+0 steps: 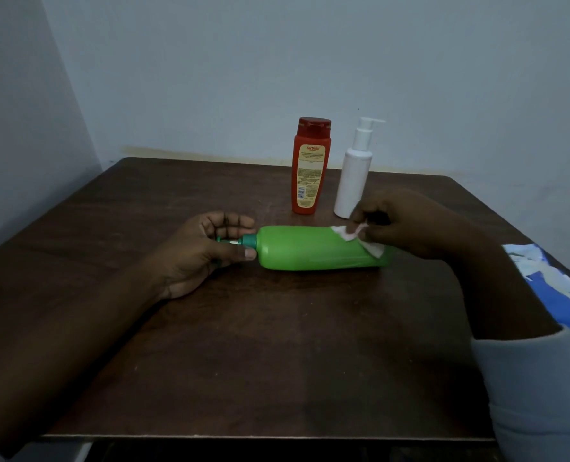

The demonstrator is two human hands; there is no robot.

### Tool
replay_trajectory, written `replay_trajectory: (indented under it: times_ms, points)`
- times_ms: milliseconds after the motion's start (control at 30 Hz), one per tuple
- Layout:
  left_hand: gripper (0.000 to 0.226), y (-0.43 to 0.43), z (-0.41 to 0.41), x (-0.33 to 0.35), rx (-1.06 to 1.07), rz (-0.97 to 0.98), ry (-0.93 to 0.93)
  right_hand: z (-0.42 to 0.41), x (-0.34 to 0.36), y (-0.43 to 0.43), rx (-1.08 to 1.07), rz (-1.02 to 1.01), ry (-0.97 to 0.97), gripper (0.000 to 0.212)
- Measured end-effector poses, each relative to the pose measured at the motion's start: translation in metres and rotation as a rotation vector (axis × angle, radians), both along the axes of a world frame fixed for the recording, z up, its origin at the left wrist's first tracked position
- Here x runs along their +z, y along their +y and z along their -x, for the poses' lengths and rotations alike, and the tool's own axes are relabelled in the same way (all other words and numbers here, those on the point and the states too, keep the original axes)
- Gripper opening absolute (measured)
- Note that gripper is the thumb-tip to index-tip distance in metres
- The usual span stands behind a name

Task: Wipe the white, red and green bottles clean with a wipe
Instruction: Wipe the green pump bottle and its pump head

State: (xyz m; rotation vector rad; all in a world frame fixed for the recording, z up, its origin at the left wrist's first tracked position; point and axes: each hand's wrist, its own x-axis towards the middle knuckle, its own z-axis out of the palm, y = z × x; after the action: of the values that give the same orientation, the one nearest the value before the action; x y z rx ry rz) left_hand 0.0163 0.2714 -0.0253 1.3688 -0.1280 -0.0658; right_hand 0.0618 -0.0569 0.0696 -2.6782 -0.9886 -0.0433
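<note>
Dark wood table [243, 345], green bottle [313, 248] lying sideways mid-table, my left hand [203, 251] gripping its pump neck, right hand [407, 225] at its base. Just behind stand the red bottle [310, 168] and white bottle [353, 178]. Righty pinches the wipe [372, 246] against the green plastic.

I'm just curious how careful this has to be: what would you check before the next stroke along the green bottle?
1. Left hand holds the green bottle at its pump end: ok.
2. Right hand pinches the wipe: ok.
3. Wipe lies on the bottle's base end: ok.
4. Red bottle and white bottle upright, behind it: ok.
5. Green bottle's underside clean: cannot tell.
</note>
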Motion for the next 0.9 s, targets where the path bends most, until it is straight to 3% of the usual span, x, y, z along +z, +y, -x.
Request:
replay_trajectory:
  times_ms: [167, 367, 633, 900]
  points:
    - [0.042, -0.001, 0.002, -0.001, 0.004, 0.011, -0.005, 0.0, -0.001, -0.005, -0.063, 0.001, 0.004, 0.023]
    - [0.037, -0.001, 0.001, 0.001, 0.026, 0.015, 0.002, 0.016, -0.018, 0.051, 0.108, -0.056, -0.073, 0.017]
    - [0.042, 0.0, 0.002, -0.001, 0.027, 0.005, 0.054, 0.002, 0.001, -0.007, -0.062, 0.044, 0.05, 0.022]
    - [0.039, -0.001, 0.004, 0.0, 0.016, 0.004, 0.073, 0.009, -0.012, 0.018, 0.003, -0.026, -0.064, 0.019]
